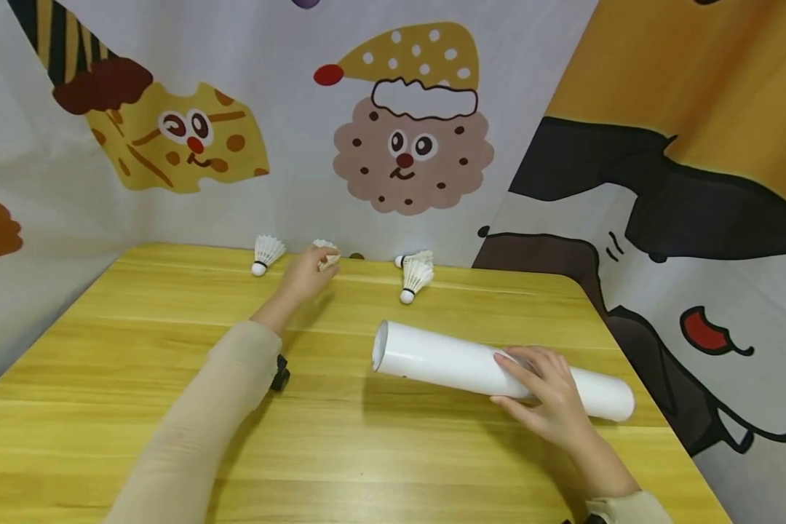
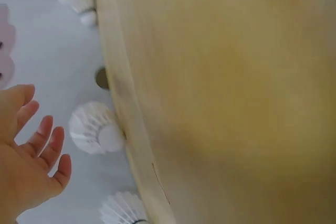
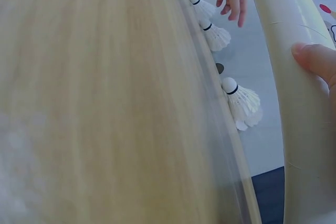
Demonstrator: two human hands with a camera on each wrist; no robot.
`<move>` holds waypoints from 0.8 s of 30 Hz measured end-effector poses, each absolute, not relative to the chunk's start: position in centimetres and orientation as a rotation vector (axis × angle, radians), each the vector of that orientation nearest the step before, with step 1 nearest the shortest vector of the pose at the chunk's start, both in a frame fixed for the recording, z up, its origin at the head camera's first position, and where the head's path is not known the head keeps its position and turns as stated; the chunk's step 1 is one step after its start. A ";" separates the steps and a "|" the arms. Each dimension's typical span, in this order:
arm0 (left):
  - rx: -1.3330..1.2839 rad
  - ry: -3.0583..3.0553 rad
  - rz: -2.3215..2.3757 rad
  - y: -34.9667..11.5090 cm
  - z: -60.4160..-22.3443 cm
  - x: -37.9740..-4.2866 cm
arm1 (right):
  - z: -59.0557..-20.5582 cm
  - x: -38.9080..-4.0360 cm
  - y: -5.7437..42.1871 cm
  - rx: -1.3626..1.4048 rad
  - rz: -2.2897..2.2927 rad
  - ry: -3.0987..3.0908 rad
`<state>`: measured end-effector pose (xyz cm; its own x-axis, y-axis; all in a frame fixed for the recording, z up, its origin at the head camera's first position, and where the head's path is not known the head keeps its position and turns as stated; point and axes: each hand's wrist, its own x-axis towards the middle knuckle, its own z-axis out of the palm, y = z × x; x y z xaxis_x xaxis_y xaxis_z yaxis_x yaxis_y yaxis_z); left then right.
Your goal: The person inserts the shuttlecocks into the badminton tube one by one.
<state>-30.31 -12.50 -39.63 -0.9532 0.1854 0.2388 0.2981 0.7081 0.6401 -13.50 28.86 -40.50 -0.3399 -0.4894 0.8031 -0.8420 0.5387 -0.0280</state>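
Note:
My right hand (image 1: 546, 397) grips a long white tube (image 1: 445, 355) around its middle, and the tube's round end (image 1: 380, 346) faces left. In the right wrist view the thumb lies along the tube (image 3: 294, 103). At the back of the table my left hand (image 1: 304, 275) reaches toward a white feathered shuttlecock (image 1: 327, 251), partly hidden behind the fingers. The left wrist view shows this hand (image 2: 31, 156) with fingers loosely bent and spread, apart from the shuttlecock (image 2: 95, 129).
Another shuttlecock (image 1: 267, 253) lies left of my left hand. Two more, one in front (image 1: 416, 279) and one behind it (image 1: 422, 257), lie together farther right. The wooden table (image 1: 301, 451) ends at a printed cloth (image 1: 288, 145) with cartoon figures.

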 end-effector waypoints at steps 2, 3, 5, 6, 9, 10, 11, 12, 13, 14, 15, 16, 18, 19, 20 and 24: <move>-0.361 -2.792 -0.975 -12.6 -39.9 -31.2 | -40.6 -13.5 28.9 1.078 0.576 -1.998; -0.339 -2.807 -0.937 -12.7 -40.0 -31.6 | -40.6 -13.5 28.9 1.079 0.576 -1.997; -0.285 -2.839 -0.880 -12.8 -40.2 -32.2 | -40.7 -13.5 28.8 1.079 0.578 -1.990; -0.257 -2.853 -0.861 -12.8 -40.3 -32.5 | -40.7 -13.5 28.8 1.081 0.581 -1.989; -0.188 -2.882 -0.864 -12.9 -40.5 -33.2 | -40.7 -13.5 28.8 1.083 0.580 -1.995; -0.172 -2.890 -0.867 -12.9 -40.6 -33.4 | -40.7 -13.5 28.9 1.081 0.580 -1.994; -0.163 -2.895 -0.878 -12.9 -40.6 -33.6 | -40.7 -13.4 28.9 1.081 0.579 -1.996; -0.158 -2.907 -0.876 -12.9 -40.6 -33.7 | -40.7 -13.4 28.9 1.081 0.579 -1.996; -0.154 -2.918 -0.878 -12.9 -40.6 -33.9 | -40.7 -13.4 28.9 1.080 0.576 -1.995; -0.155 -2.934 -0.868 -12.9 -40.6 -34.0 | -40.7 -13.4 29.0 1.079 0.576 -1.993; -0.155 -2.953 -0.848 -12.9 -40.6 -34.1 | -40.7 -13.4 29.0 1.080 0.577 -1.991; -0.152 -2.969 -0.832 -13.0 -40.5 -34.2 | -40.7 -13.4 28.9 1.081 0.579 -1.986; -0.133 -2.999 -0.819 -13.1 -40.6 -34.3 | -40.7 -13.5 28.9 1.087 0.581 -1.983; -0.128 -3.007 -0.817 -13.2 -40.6 -34.3 | -40.7 -13.5 28.8 1.089 0.580 -1.984; -0.123 -3.011 -0.816 -13.4 -40.7 -34.3 | -40.7 -13.5 28.8 1.091 0.581 -1.985; -0.109 -2.994 -0.840 -13.6 -41.2 -34.4 | -40.5 -13.6 28.9 1.092 0.574 -1.992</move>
<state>-34.36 -13.63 -41.21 -0.9971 0.0591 0.0478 0.0753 0.8517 0.5185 -13.56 28.92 -40.54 -0.3290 -0.4971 0.8029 -0.8481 0.5294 -0.0198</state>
